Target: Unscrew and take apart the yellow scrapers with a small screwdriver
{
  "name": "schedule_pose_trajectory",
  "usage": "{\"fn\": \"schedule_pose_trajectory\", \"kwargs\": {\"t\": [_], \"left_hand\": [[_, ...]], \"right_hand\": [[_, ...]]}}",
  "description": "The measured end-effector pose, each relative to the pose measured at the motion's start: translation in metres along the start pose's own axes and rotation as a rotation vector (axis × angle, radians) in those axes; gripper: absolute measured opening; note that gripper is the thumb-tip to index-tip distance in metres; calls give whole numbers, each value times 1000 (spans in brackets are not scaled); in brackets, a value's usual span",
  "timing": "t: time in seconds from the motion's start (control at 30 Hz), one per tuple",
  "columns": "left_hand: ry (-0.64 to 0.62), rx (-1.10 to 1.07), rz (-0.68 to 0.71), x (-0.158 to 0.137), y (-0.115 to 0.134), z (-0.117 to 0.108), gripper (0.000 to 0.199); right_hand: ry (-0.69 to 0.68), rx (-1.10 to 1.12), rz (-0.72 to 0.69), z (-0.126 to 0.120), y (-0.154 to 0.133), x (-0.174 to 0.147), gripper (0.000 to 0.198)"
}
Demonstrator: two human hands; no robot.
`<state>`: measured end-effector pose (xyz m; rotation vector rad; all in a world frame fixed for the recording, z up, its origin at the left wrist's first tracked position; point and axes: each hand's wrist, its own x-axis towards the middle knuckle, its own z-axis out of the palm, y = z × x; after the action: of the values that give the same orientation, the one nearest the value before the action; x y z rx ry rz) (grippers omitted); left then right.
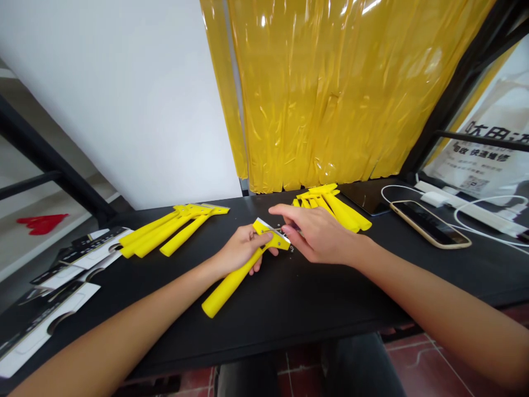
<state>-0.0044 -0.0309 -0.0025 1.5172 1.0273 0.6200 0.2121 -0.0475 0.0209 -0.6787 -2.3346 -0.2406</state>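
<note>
My left hand (243,248) is closed around the neck of a yellow scraper (231,285), thumb on its head, with the handle slanting down toward me. A metal blade edge and small screws show on the scraper's head. Against that head, my right hand (318,231) pinches a thin metal tool (275,229), like a small hex key or screwdriver; most of it is hidden by the fingers. Tiny loose screws (291,250) lie on the table just below the right fingers. Several yellow scrapers (165,231) are piled on the left, and more yellow scrapers (343,209) lie behind my right hand.
Black-and-white cardboard sleeves (78,264) are stacked on the black table (330,309) at left. On the right are a phone (430,223), a dark tablet-like slab (363,197), and a power strip (475,208) with white cables. A yellow plastic curtain (330,99) hangs behind.
</note>
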Motion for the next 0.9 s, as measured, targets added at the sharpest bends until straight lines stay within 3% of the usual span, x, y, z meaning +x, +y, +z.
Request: {"fn": "schedule_pose_trajectory", "kwargs": {"t": [0.13, 0.33, 0.53, 0.73, 0.9], "left_hand": [[4, 15, -9, -1, 2, 0, 33], [-2, 23, 3, -1, -1, 0, 31], [-4, 14, 41, 1, -5, -1, 33], [-35, 12, 70, 4, -13, -3, 35], [-29, 8, 71, 4, -13, -2, 33]], "right_hand": [[-8, 9, -11, 0, 3, 0, 42], [66, 33, 113, 5, 7, -3, 32], [83, 81, 64, 7, 3, -3, 47], [70, 136, 181, 7, 6, -3, 35], [51, 138, 79, 4, 3, -3, 39]]}}
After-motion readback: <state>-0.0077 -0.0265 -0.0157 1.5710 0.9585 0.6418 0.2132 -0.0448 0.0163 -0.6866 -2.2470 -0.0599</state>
